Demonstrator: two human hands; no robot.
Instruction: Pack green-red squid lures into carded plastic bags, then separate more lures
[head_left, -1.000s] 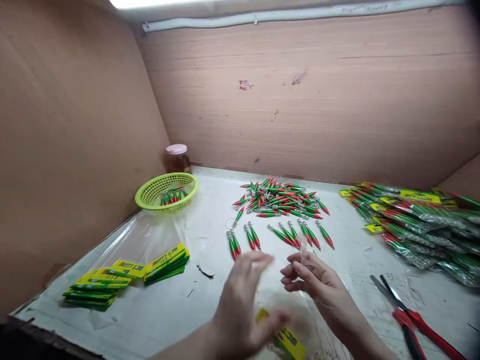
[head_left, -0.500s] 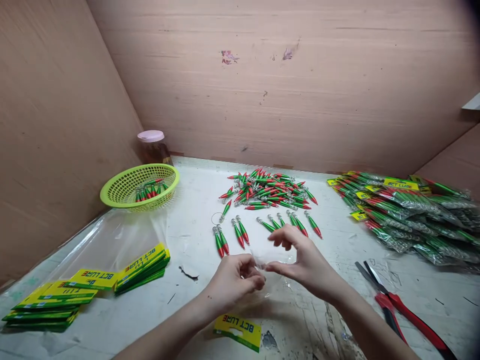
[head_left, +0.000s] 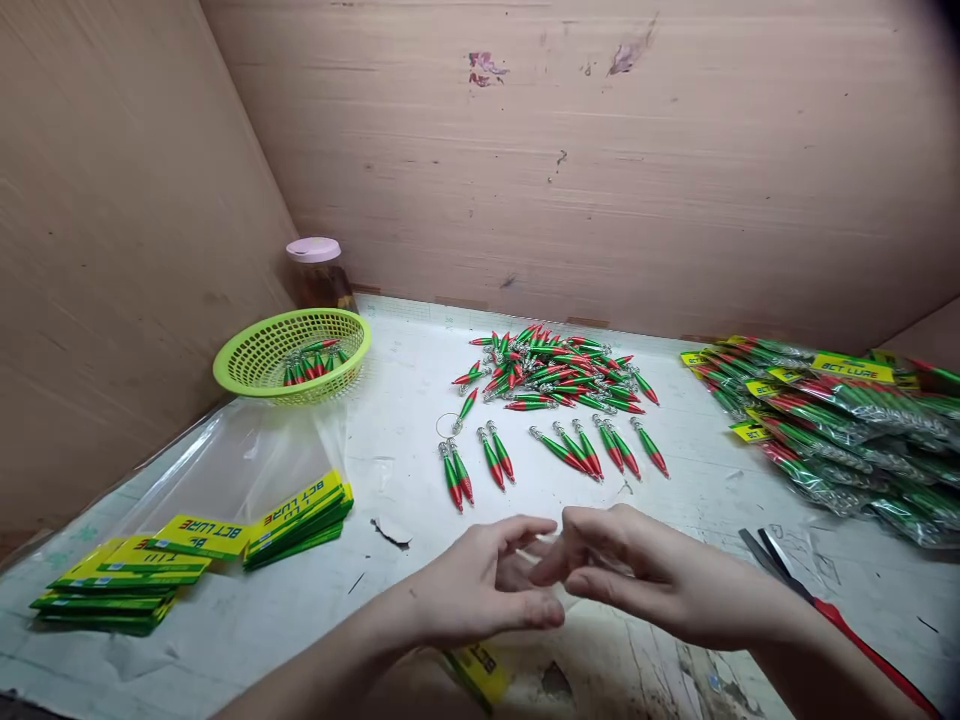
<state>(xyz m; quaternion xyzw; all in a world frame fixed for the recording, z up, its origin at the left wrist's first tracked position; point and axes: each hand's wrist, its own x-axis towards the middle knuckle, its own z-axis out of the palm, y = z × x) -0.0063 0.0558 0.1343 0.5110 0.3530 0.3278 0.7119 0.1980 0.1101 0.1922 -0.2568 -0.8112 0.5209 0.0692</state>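
Note:
My left hand point(head_left: 499, 580) and my right hand point(head_left: 637, 570) meet low in the middle, fingers curled, with their fingertips overlapping. Between them is a clear plastic bag point(head_left: 574, 604), thin and mostly hidden by the fingers. Under my left wrist lies a yellow and green header card point(head_left: 480, 675), partly covered. Beyond the hands, green and red squid lures point(head_left: 495, 458) with wire hook crowns are laid out in a row. Behind that row is a loose heap of the same lures point(head_left: 562, 370).
A yellow-green basket point(head_left: 225, 378) holding several lures stands at left, before a pink-lidded jar point(head_left: 315, 270). Stacked header cards point(head_left: 199, 537) lie near clear plastic sheeting point(head_left: 247, 440). Packed lure bags point(head_left: 825, 430) are piled at right; red-handled scissors point(head_left: 847, 625) lie below, partly behind my right forearm.
My right hand has closed in, its raised fingers coming down against my left hand. The bag shows less between them. The view has shifted, and my left arm covers more of the nearby card.

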